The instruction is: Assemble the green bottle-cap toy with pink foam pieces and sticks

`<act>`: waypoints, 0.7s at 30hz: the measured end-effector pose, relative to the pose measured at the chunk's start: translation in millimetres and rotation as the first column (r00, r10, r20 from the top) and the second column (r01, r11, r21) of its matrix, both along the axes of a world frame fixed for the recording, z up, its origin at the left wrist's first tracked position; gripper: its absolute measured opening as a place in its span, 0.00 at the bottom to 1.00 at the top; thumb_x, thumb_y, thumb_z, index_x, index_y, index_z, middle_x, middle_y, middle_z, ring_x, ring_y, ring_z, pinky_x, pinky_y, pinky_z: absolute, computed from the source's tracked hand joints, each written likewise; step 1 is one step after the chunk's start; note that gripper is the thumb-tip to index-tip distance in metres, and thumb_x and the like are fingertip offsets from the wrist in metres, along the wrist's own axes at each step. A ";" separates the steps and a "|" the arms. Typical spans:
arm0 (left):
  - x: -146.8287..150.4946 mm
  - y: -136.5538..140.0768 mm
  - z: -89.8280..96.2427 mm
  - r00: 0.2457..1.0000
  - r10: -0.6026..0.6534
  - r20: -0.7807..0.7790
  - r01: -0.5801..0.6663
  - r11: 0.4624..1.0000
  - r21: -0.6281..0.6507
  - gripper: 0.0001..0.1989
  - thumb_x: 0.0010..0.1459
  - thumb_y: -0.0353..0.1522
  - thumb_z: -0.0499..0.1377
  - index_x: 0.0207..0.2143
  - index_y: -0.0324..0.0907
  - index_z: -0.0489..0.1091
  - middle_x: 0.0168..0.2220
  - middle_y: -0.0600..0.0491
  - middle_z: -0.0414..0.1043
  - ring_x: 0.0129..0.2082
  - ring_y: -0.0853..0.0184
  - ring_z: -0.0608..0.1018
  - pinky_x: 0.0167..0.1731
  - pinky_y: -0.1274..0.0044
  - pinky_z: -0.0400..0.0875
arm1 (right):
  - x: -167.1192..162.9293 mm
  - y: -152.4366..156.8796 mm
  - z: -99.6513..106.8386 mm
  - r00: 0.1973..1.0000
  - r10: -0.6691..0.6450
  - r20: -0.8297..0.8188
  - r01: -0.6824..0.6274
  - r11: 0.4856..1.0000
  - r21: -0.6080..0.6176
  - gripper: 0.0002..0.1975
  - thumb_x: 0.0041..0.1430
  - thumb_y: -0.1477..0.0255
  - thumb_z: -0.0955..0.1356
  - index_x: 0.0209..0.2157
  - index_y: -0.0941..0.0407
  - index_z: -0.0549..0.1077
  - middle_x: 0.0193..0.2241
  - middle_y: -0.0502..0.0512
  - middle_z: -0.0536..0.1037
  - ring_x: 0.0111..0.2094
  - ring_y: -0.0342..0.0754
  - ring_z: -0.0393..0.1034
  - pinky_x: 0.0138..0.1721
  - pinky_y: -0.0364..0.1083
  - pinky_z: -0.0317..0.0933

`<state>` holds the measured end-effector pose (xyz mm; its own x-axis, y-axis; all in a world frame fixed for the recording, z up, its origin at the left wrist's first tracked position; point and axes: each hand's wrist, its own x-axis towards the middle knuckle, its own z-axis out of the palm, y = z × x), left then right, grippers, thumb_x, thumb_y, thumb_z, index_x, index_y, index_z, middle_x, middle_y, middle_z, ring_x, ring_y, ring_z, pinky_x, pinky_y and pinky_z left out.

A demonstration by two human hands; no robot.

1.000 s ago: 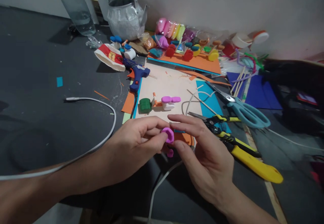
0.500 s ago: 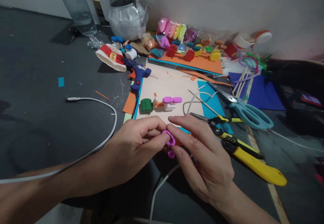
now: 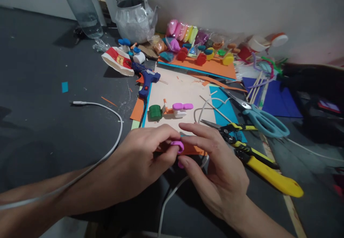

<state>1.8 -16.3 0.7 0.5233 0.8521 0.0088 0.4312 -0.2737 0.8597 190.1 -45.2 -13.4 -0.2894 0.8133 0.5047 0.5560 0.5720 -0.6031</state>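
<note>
My left hand [image 3: 145, 159] pinches a small curled piece of magenta modelling clay [image 3: 179, 145] between thumb and fingers. My right hand [image 3: 223, 170] is close beside it, fingers apart, its thumb at a small magenta bit [image 3: 180, 164] just below. Whether that bit joins the curled piece is hidden. Beyond the fingers, a small model with a green round part [image 3: 155, 112], orange pieces and a magenta top [image 3: 183, 106] over a white part lies on a pale sheet [image 3: 177, 85].
To the left are a blue glue gun [image 3: 146, 82] and a white cable [image 3: 118, 123] crossing my left forearm. Scissors [image 3: 266, 121] and yellow-black pliers [image 3: 268, 173] lie to the right. A kettle [image 3: 135, 21], a bottle [image 3: 86, 15] and colourful clay packs [image 3: 182, 30] stand behind.
The magenta clay has turned and tilted slightly in my left fingers. My right index finger has lifted off it, widening the gap to the thumb.
</note>
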 end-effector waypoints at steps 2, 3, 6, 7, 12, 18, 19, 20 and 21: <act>-0.5 -1.4 -1.1 0.996 -0.012 -0.083 0.020 0.995 0.096 0.08 0.64 0.29 0.54 0.43 0.44 0.72 0.41 0.54 0.78 0.39 0.67 0.79 0.41 0.76 0.69 | -1.3 -0.3 1.4 0.999 -0.033 0.029 0.032 0.999 0.018 0.11 0.58 0.77 0.70 0.44 0.55 0.73 0.47 0.62 0.78 0.51 0.55 0.72 0.49 0.56 0.68; -0.4 -2.2 -1.7 0.994 -0.018 -0.106 0.032 0.991 0.133 0.08 0.64 0.29 0.54 0.43 0.43 0.71 0.41 0.54 0.78 0.40 0.66 0.78 0.42 0.76 0.68 | -1.6 -0.4 2.1 0.998 -0.044 0.050 0.042 0.998 0.037 0.10 0.58 0.77 0.70 0.43 0.55 0.73 0.47 0.62 0.78 0.50 0.55 0.73 0.50 0.57 0.68; 0.1 -4.3 -2.8 0.992 -0.040 -0.124 0.063 0.981 0.184 0.07 0.63 0.29 0.54 0.40 0.43 0.71 0.41 0.53 0.78 0.39 0.65 0.78 0.41 0.75 0.67 | -0.7 -0.4 4.1 0.993 -0.057 0.106 0.045 0.992 0.115 0.09 0.56 0.80 0.70 0.40 0.56 0.73 0.47 0.63 0.78 0.49 0.55 0.74 0.52 0.58 0.66; 0.2 -4.7 -2.6 0.991 -0.047 -0.123 0.069 0.981 0.180 0.07 0.64 0.30 0.54 0.40 0.43 0.71 0.40 0.53 0.78 0.38 0.65 0.77 0.40 0.75 0.67 | 0.1 -0.3 4.5 0.991 -0.059 0.123 0.042 0.989 0.139 0.10 0.56 0.80 0.70 0.39 0.56 0.73 0.47 0.63 0.78 0.49 0.55 0.74 0.53 0.59 0.66; 0.7 -5.3 0.5 0.996 -0.049 -0.079 0.057 0.994 0.098 0.08 0.65 0.33 0.52 0.41 0.43 0.71 0.37 0.53 0.77 0.34 0.66 0.77 0.34 0.76 0.67 | 3.8 0.9 6.1 0.970 -0.089 0.225 0.040 0.977 0.212 0.12 0.53 0.81 0.71 0.40 0.57 0.72 0.48 0.65 0.79 0.49 0.55 0.73 0.54 0.61 0.66; 1.7 -4.7 1.1 0.998 -0.034 -0.059 0.035 0.999 0.009 0.07 0.65 0.33 0.53 0.37 0.44 0.70 0.35 0.55 0.77 0.33 0.68 0.76 0.33 0.77 0.66 | 4.3 2.2 7.0 0.954 -0.110 0.278 0.044 0.972 0.233 0.11 0.55 0.80 0.71 0.39 0.54 0.73 0.46 0.60 0.80 0.48 0.55 0.75 0.54 0.61 0.67; 2.1 -4.5 1.5 0.999 -0.034 -0.039 0.034 0.999 -0.014 0.07 0.65 0.33 0.53 0.38 0.44 0.70 0.35 0.56 0.76 0.33 0.69 0.76 0.34 0.77 0.67 | 4.5 2.0 7.1 0.956 -0.107 0.274 0.043 0.973 0.229 0.11 0.55 0.80 0.71 0.39 0.54 0.73 0.46 0.60 0.80 0.48 0.55 0.75 0.54 0.61 0.67; 2.8 -4.4 2.0 0.999 -0.034 -0.004 0.033 0.998 -0.049 0.06 0.65 0.32 0.54 0.39 0.44 0.70 0.35 0.56 0.76 0.33 0.69 0.76 0.34 0.78 0.67 | 4.6 1.8 7.2 0.958 -0.104 0.266 0.043 0.973 0.225 0.11 0.55 0.80 0.71 0.39 0.54 0.73 0.46 0.60 0.80 0.48 0.55 0.75 0.54 0.61 0.66; 3.7 -4.2 2.4 0.998 -0.030 0.046 0.034 0.994 -0.104 0.06 0.64 0.32 0.54 0.40 0.44 0.70 0.36 0.56 0.77 0.34 0.70 0.77 0.35 0.79 0.68 | 4.7 1.6 7.2 0.962 -0.102 0.254 0.045 0.974 0.221 0.11 0.55 0.80 0.71 0.40 0.55 0.73 0.46 0.61 0.80 0.48 0.55 0.75 0.54 0.61 0.67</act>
<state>5.5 -20.5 3.0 0.5515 0.8323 -0.0556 0.3842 -0.1943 0.9026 194.8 -43.6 -6.2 -0.3781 0.7205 0.5813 0.7233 0.6218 -0.3002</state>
